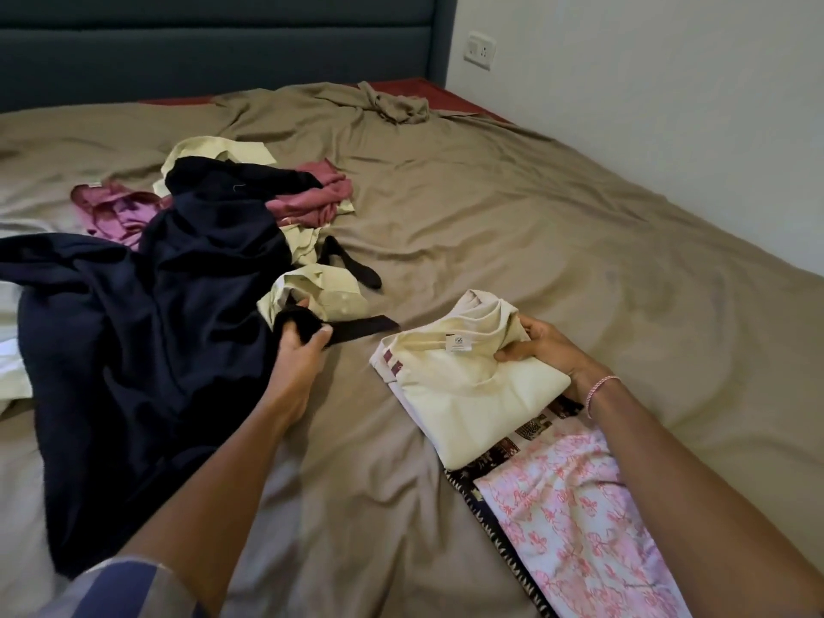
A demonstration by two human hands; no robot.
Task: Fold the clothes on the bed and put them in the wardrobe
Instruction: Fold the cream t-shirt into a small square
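Folded cream shirt (468,394), label uppermost, lies at the near right of the bed on top of a stack of folded clothes. The right hand (546,350) grips its far right corner, thumb on top and fingers curled under the fold. Below the shirt in the stack are a pale garment with maroon marks (387,365), a black-and-white patterned cloth (463,486) and a pink flowered cloth (579,519), the last nearest the camera and partly under the right forearm. A pink bracelet (599,390) circles the right wrist. The left hand (301,350) reaches to the centre of the bed and closes round a bunch of dark cloth at the edge of the navy garment (147,332), which sprawls unfolded over the left half of the bed; a dark strip (370,327) runs out to the right from the hand. Just beyond the left hand lies a crumpled pale yellow shirt (325,294), touching the navy garment. More of the same pale yellow cloth shows farther back (214,149). Maroon clothes (312,200) lie loose on either side of the navy garment's far end, and a black sock (352,260) rests on the sheet beside them. All of this sits on a wrinkled tan sheet (512,207) — bunched at the far right corner, where a red layer (410,87) shows beneath. A white cloth (9,350) is at the left edge. A striped sleeve (111,591) covers the left upper arm. Behind the bed stand a dark padded headboard (223,46) and a white wall with a socket (479,49).
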